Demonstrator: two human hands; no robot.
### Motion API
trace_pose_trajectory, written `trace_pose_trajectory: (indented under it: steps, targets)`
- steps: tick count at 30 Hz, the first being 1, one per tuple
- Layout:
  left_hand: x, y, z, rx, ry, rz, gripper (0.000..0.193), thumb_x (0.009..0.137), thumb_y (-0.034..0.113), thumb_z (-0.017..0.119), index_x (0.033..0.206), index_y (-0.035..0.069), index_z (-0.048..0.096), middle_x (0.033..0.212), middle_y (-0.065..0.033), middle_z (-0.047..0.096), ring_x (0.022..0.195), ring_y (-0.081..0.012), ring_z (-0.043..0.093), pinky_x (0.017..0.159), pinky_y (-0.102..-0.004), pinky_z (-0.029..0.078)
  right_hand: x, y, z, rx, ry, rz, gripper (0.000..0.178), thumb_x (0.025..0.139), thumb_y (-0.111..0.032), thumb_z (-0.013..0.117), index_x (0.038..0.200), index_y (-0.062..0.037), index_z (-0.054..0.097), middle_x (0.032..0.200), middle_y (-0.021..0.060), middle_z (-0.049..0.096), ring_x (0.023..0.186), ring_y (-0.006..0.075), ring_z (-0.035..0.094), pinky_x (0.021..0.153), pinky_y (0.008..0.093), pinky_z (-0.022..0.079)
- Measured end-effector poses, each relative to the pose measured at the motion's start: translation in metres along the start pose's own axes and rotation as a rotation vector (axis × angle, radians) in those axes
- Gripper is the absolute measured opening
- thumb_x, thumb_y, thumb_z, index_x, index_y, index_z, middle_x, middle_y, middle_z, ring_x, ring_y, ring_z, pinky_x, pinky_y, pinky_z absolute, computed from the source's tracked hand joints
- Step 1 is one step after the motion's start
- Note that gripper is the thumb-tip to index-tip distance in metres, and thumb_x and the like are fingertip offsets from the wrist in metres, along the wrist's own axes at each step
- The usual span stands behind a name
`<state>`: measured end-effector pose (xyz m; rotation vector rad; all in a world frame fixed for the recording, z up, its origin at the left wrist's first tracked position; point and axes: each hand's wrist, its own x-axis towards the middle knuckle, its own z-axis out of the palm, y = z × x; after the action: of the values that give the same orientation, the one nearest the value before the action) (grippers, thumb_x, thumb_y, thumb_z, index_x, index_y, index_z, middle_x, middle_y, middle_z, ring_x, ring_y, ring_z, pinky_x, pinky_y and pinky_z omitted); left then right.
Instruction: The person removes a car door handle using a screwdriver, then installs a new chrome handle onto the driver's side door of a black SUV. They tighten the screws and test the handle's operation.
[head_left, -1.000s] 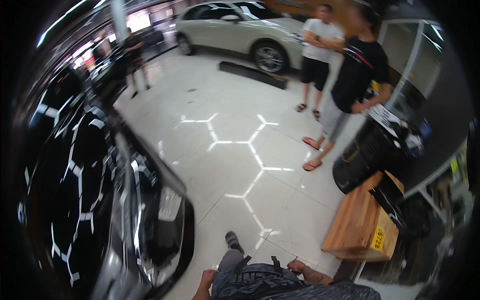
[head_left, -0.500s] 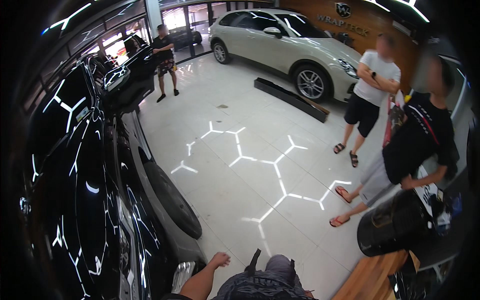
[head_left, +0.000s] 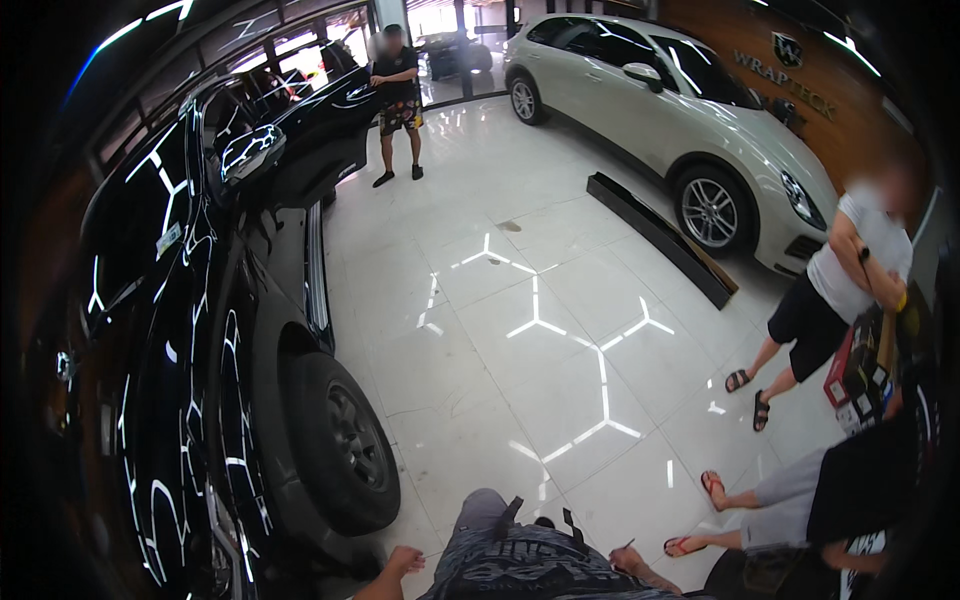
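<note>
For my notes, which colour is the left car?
The left car is black, best in head view.

Near car [head_left: 140,330] and wheel [head_left: 352,445] stand at ten o'clock; at one, a box [head_left: 655,237] lies before the far car [head_left: 640,110].

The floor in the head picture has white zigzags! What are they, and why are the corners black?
In the head view, the zigzags on the glossy floor look like reflected ceiling lights, which also streak the black car; also in the head view, the fisheye lens likely causes the dark corners and bent edges.
</note>
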<state>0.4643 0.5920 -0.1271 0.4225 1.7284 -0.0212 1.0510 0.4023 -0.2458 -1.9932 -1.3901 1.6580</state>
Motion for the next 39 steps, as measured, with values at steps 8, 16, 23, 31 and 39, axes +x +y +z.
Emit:
trace_pose_trajectory:
  steps: [8, 16, 23, 31, 39]
  targets:
    - [0.112, 0.230, -0.075, -0.433, -0.072, 0.083, 0.020, 0.087, 0.016, 0.054, 0.096, 0.000, 0.059, 0.084, -0.0145, 0.062, 0.075, -0.0257, 0.063, 0.061, -0.0372, 0.051, 0.225, -0.199, -0.234, 0.101, 0.268, 0.003, 0.023, 0.083, -0.019, 0.049, 0.083, -0.0003, 0.062, 0.074, 0.0155, 0.063, 0.047, 0.0239, 0.059, 0.043, 0.0364, 0.049]
    - [-0.236, 0.950, -0.137, -0.085, 0.335, 1.459, 0.065, 0.083, 0.025, 0.057, 0.127, -0.008, 0.022, 0.066, -0.0124, 0.061, 0.047, -0.0164, 0.055, 0.044, -0.0291, 0.046, 0.335, -0.310, -0.253, 0.130, 0.274, -0.061, 0.043, 0.093, -0.029, 0.032, 0.081, 0.0003, 0.061, 0.077, 0.0152, 0.063, 0.052, 0.0226, 0.061, 0.053, 0.0338, 0.051]
    - [-0.182, 1.121, -0.224, 0.475, 0.622, 1.521, 0.029, 0.082, 0.025, 0.052, 0.069, 0.000, 0.060, 0.055, -0.0103, 0.057, 0.048, -0.0195, 0.055, 0.050, -0.0344, 0.045, 0.457, -0.330, -0.209, 0.042, 0.052, 0.125, 0.038, 0.091, -0.030, 0.039, 0.077, -0.0022, 0.061, 0.070, 0.0138, 0.061, 0.053, 0.0220, 0.058, 0.050, 0.0360, 0.047]
    - [0.244, 0.806, -0.241, 0.118, 0.225, 0.413, 0.029, 0.088, 0.028, 0.048, 0.081, 0.003, 0.062, 0.062, -0.0096, 0.059, 0.058, -0.0212, 0.058, 0.057, -0.0363, 0.048, 0.668, -0.418, -0.298, -0.030, -0.137, 0.133, 0.035, 0.089, -0.029, 0.044, 0.076, -0.0022, 0.061, 0.067, 0.0137, 0.060, 0.052, 0.0222, 0.058, 0.048, 0.0371, 0.046]
    - [0.276, 0.783, -0.218, -0.501, 0.103, -0.026, 0.028, 0.087, 0.025, 0.047, 0.080, 0.002, 0.061, 0.070, -0.0135, 0.060, 0.067, -0.0260, 0.059, 0.062, -0.0388, 0.048, 0.952, -0.665, -0.527, 0.007, -0.004, 0.114, 0.029, 0.082, -0.021, 0.048, 0.074, 0.0041, 0.060, 0.062, 0.0125, 0.059, 0.042, 0.0224, 0.054, 0.039, 0.0375, 0.046]
